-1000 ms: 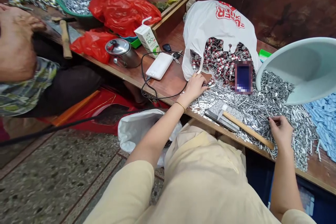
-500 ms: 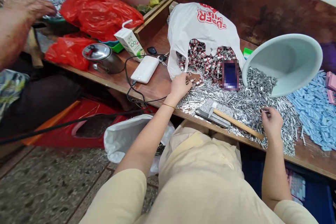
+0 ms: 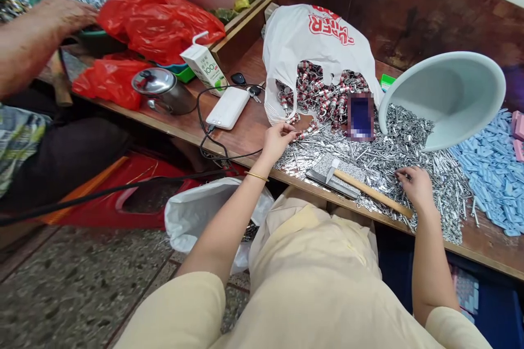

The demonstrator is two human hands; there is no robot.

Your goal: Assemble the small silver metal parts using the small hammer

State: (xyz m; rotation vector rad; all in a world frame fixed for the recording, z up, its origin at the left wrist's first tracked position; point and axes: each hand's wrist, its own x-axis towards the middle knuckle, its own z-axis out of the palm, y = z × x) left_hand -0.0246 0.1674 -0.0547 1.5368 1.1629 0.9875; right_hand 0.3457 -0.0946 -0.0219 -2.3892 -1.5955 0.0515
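Note:
My left hand (image 3: 278, 139) pinches a small red-and-silver metal part at the mouth of a white plastic bag (image 3: 311, 38) full of such parts. My right hand (image 3: 414, 185) rests on a pile of small silver metal pieces (image 3: 393, 152), its fingers curled round one of them. Between my hands lies a hammer (image 3: 360, 188) with a wooden handle, its head on a grey stone block (image 3: 347, 168).
A tipped pale-blue basin (image 3: 450, 95) lies at the pile's right, with blue plastic pieces (image 3: 491, 169) beyond. A power bank (image 3: 227, 108) with cable, keys, juice carton (image 3: 203, 68), steel pot (image 3: 161, 90) and red bags (image 3: 159, 19) stand left. Another person's arm (image 3: 36, 43) reaches over a green basket.
My left hand has drawn back slightly from the bag's mouth with a part pinched. My right hand has slid left over the silver pile. The other person's arm moved toward the green basket.

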